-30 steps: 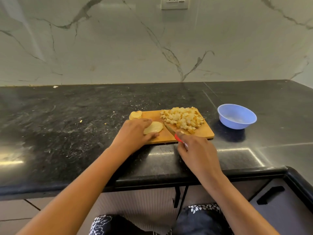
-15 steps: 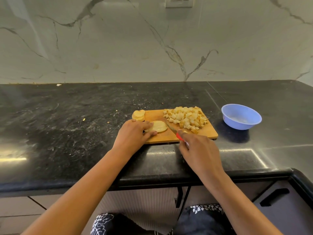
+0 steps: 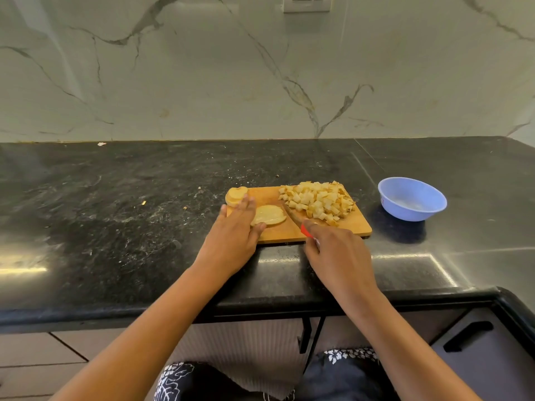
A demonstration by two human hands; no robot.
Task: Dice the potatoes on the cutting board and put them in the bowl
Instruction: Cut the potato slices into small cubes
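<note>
Just ahead of the left hand (image 3: pixel 234 237), on a flat rectangular wooden cutting board (image 3: pixel 283 234), lies a pale, smooth oval potato slice (image 3: pixel 269 215). That hand is spread nearly flat, fingers straight, laid over the slice's left edge and gripping nothing. Past its fingertips, at the board's far left corner, sits a small stack of round slices (image 3: pixel 236 194) (skin-brown at the rims).

The right hand (image 3: pixel 337 256) is curled round the red handle of a knife (image 3: pixel 293 217), whose narrow blade runs forward and leftward from the knuckles, lying low on the wood between the oval slice and the diced potatoes (image 3: pixel 318 202). Those cubes are heaped beyond the right hand on the board's far right part, chunky and uneven, cream to light tan.

Well to the right of that hand, off the board, stands a round light-blue plastic bowl (image 3: pixel 417 214), glossy, with no dice visible in it. Everything rests on a polished black stone countertop (image 3: pixel 115 212), mottled grey and speckled with crumbs. Behind rises a white marble wall (image 3: pixel 202 82) with grey veins, and a white socket plate (image 3: pixel 307 3) at the top edge.
</note>
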